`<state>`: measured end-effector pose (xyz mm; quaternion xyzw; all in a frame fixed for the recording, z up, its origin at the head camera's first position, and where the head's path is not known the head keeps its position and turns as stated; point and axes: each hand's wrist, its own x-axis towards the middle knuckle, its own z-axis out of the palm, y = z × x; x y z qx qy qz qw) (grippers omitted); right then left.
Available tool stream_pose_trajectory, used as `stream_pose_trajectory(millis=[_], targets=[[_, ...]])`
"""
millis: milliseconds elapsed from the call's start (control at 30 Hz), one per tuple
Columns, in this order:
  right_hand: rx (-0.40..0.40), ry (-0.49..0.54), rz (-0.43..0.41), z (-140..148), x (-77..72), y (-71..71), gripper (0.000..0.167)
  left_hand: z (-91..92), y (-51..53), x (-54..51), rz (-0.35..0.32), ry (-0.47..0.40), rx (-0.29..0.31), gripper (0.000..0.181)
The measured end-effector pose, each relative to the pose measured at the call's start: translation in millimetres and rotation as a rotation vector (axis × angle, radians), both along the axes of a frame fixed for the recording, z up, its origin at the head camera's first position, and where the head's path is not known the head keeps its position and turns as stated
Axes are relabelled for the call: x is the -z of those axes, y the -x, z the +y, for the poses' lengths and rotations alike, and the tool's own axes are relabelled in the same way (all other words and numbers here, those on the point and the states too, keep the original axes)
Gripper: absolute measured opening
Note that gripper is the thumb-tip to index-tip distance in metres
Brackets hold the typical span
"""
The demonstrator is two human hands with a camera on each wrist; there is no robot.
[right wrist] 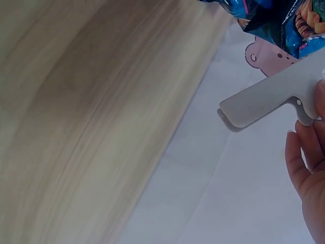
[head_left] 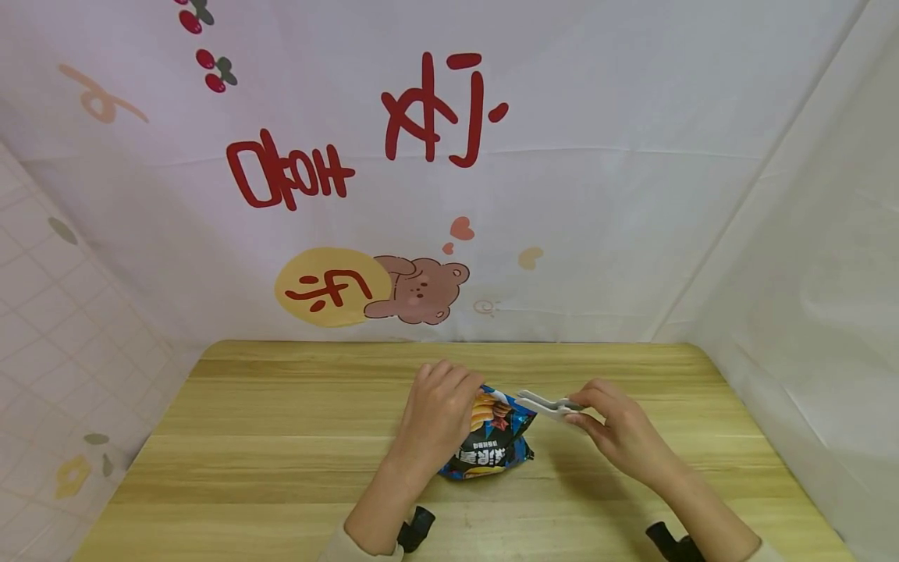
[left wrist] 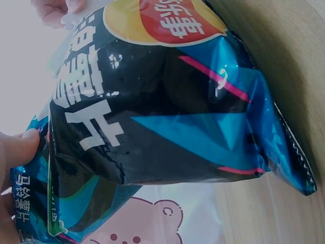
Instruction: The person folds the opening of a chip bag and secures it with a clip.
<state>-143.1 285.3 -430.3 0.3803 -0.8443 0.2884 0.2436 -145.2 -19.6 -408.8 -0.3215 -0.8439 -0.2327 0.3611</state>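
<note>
A blue and black bag of potato chips [head_left: 492, 433] stands on the table, its upper edge folded or flattened. My left hand [head_left: 441, 402] grips the bag's upper left part; the left wrist view shows the bag [left wrist: 167, 112] close up, with a thumb [left wrist: 23, 147] pressed on its edge. Between thumb and fingers, my right hand [head_left: 618, 429] pinches a pale bag clip [head_left: 544, 404]. The clip's far end is spread and meets the bag's upper right corner in the head view. In the right wrist view the clip [right wrist: 269, 99] lies just below the bag.
The light wood table [head_left: 281, 421] stretches out on both sides of the hands. A white printed cloth [head_left: 597, 234] hangs along its back edge, and more cloth stands at the left and right. Black wrist mounts [head_left: 417, 529] sit near both forearms.
</note>
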Motion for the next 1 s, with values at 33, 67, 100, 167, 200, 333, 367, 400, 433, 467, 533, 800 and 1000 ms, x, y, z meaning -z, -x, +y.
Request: stream_pose_trajectory(millis=[33,67,100,167,200,333,367,400,433,467,533,800,1000], targets=[[0.000,0.000,-0.004,-0.8,0.0,0.3,0.030,0.1,0.0,0.2,-0.002,0.000,0.000,0.014],[0.001,0.001,-0.010,-1.7,-0.3,0.5,0.034,0.1,0.1,0.2,-0.004,0.000,0.001,0.014],[-0.001,0.001,-0.009,-2.8,-0.5,0.9,0.036,0.1,0.0,0.2,-0.006,0.001,0.001,0.014],[-0.008,0.004,-0.015,-5.0,-0.8,2.0,0.035,0.1,0.2,0.5,-0.007,0.001,0.002,0.014],[-0.014,0.006,-0.017,-6.3,-0.9,2.6,0.034,0.0,0.2,0.5,-0.006,0.000,0.003,0.014],[-0.041,0.016,-0.010,-11.4,-0.6,5.2,0.030,-0.5,-0.1,0.5,-0.005,-0.008,0.008,0.014],[-0.048,0.019,-0.004,-12.7,-0.6,5.6,0.029,-0.6,-0.3,0.6,-0.007,-0.010,0.009,0.014],[-0.054,0.023,-0.001,-14.0,-0.6,6.0,0.027,-0.8,-0.5,0.5,-0.012,-0.013,0.012,0.014],[-0.058,0.026,0.003,-15.2,-0.5,6.4,0.026,-0.9,-0.6,0.6,-0.016,-0.014,0.014,0.014],[-0.060,0.029,0.006,-16.4,-0.5,6.5,0.025,-1.0,-0.7,0.8,-0.020,-0.015,0.015,0.014],[-0.060,0.034,0.001,-18.6,-0.7,6.6,0.024,-1.2,-1.1,0.9,-0.030,-0.015,0.018,0.014],[-0.057,0.036,0.002,-28.0,-2.8,6.4,0.012,-0.5,-1.3,1.5,-0.032,-0.021,0.026,0.016],[-0.045,0.029,-0.013,-36.5,-6.8,7.3,0.035,-0.8,-0.1,1.1,-0.023,-0.017,0.027,0.017]])
